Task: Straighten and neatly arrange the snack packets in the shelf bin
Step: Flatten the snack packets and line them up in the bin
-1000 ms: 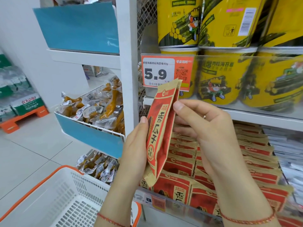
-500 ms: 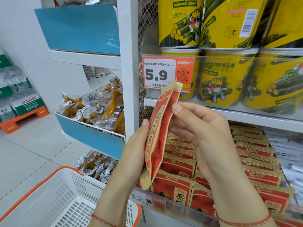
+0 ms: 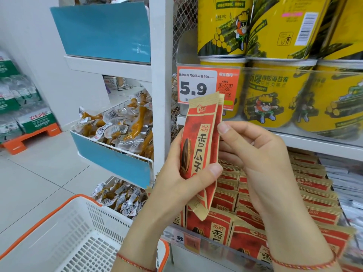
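The left hand [image 3: 182,179] is pinching a red snack packet [image 3: 200,152] upright above the shelf bin [image 3: 231,246], just below the price tag [image 3: 198,85]; the right hand [image 3: 261,160] is touching its back edge, fingers loosely curled.

below my hands the shelf bin [image 3: 196,244] holds red and tan snack packets [image 3: 306,197] standing in rows, front row leaning a little. just above my right hand a white shelf [image 3: 318,144] carries yellow tubs [image 3: 275,95] stacked two high. to the left of my left hand a wire rack [image 3: 110,156] holds clear packs of chicken feet [image 3: 117,130].
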`<state>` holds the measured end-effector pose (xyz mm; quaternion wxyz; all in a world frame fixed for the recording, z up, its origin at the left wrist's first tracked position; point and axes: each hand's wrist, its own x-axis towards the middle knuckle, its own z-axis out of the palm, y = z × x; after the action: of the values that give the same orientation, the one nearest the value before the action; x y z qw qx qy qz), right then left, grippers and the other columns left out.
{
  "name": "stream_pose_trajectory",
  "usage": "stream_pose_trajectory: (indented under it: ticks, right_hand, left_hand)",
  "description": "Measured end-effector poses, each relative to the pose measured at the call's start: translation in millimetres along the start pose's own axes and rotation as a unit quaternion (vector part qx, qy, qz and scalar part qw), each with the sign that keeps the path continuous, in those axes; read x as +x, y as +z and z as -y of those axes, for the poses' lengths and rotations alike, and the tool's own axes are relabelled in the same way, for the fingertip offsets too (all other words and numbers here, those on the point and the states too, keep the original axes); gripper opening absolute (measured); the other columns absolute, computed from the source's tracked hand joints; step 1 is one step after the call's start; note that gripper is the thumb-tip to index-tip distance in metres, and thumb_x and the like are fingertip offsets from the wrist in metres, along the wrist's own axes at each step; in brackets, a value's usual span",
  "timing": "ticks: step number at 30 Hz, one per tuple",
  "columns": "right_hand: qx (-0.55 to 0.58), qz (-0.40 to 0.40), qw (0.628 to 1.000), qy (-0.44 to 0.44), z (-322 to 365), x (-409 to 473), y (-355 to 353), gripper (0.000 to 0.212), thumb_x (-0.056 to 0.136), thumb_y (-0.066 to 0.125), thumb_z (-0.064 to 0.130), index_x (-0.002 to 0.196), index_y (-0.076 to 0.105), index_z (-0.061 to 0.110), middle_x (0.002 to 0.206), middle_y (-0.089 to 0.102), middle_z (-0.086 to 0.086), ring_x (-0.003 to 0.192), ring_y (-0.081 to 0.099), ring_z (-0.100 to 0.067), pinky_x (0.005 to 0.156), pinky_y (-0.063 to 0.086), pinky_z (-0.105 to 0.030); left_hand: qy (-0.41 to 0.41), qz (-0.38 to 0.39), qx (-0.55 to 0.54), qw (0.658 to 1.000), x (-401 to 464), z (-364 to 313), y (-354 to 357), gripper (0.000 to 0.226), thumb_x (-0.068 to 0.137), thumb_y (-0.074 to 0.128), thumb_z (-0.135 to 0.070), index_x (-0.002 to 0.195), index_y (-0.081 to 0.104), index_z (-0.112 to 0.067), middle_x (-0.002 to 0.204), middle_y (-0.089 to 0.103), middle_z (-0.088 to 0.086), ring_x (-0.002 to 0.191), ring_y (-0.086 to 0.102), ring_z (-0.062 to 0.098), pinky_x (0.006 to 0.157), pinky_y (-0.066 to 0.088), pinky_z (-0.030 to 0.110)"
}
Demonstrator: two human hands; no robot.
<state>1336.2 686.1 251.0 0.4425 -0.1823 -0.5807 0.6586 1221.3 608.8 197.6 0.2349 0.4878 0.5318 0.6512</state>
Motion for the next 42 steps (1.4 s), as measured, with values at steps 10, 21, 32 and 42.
stream_pose_trajectory:
  ticks: [10, 21, 32, 42]
  right_hand:
    - [-0.139, 0.112, 0.984, 0.03, -8, -1, 2, 0.022, 0.07, 0.065, 0.033, 0.085, 0.074, 0.018, 0.081, 0.076, 0.001, 0.076, 0.072, -0.011, 0.071, 0.058, -0.022]
    - [-0.172, 0.141, 0.975, 0.029, -18, 0, 6, 0.017, 0.07, 0.068, 0.03, 0.081, 0.075, 0.021, 0.078, 0.074, -0.006, 0.074, 0.07, -0.015, 0.072, 0.057, -0.025]
    - [-0.233, 0.138, 0.962, -0.022, -25, 0, 8, 0.011, 0.087, 0.066, 0.017, 0.092, 0.075, 0.018, 0.081, 0.075, -0.004, 0.079, 0.07, -0.02, 0.076, 0.058, -0.031]
    - [-0.3, 0.101, 0.945, -0.083, -31, 1, 4, 0.019, 0.092, 0.06, 0.012, 0.097, 0.074, 0.024, 0.086, 0.074, 0.013, 0.083, 0.069, -0.002, 0.074, 0.056, -0.022]
  left_hand:
    - [0.029, -0.216, -0.136, 0.966, 8, 5, -9, 0.077, 0.062, 0.075, -0.043, 0.131, 0.049, -0.02, 0.097, 0.07, -0.013, 0.093, 0.067, 0.005, 0.077, 0.052, 0.021]
    - [0.02, -0.214, -0.179, 0.96, 7, 11, -11, 0.073, 0.063, 0.075, -0.041, 0.128, 0.051, -0.017, 0.092, 0.069, -0.015, 0.088, 0.066, 0.001, 0.076, 0.051, 0.017]
    - [0.014, -0.229, -0.17, 0.958, 5, 11, -13, 0.077, 0.063, 0.077, -0.045, 0.13, 0.049, -0.021, 0.101, 0.07, -0.014, 0.098, 0.067, 0.004, 0.081, 0.052, 0.022]
    - [0.011, -0.249, -0.131, 0.96, 3, 2, -14, 0.05, 0.079, 0.074, -0.032, 0.125, 0.056, -0.02, 0.109, 0.073, -0.009, 0.1, 0.069, 0.009, 0.082, 0.056, 0.028]
